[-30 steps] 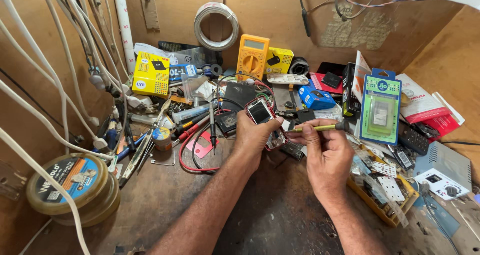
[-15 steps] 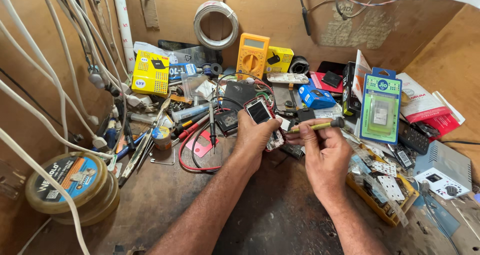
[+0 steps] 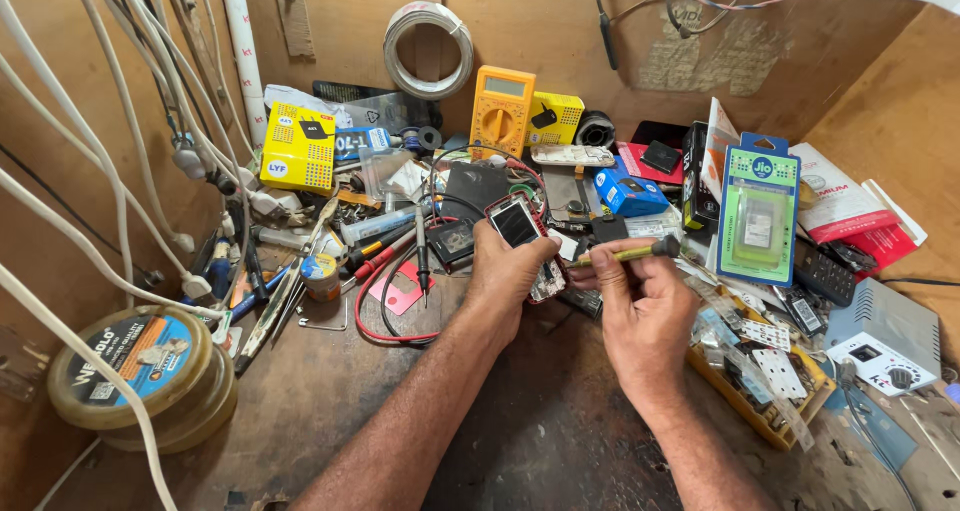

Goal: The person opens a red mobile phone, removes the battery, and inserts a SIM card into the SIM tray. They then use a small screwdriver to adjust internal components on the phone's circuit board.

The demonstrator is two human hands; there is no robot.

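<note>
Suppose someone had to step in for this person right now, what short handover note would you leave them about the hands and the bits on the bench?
Left hand: grips a small mobile phone, screen facing up, above the wooden bench.
Right hand: pinches a yellow-handled screwdriver, its tip pointing at the phone's right edge.
Nearby: red and black probe leads lie left of the phone, a yellow multimeter leans on the back wall.
Done: phone and tool are in hand.
Left: whether any screw is out cannot be seen.

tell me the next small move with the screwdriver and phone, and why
Probably bring the screwdriver tip down onto the small phone. The right hand holds the tool level, its tip pointing toward the phone's edge but apparently short of it, while the left hand grips the phone tilted up.
</note>
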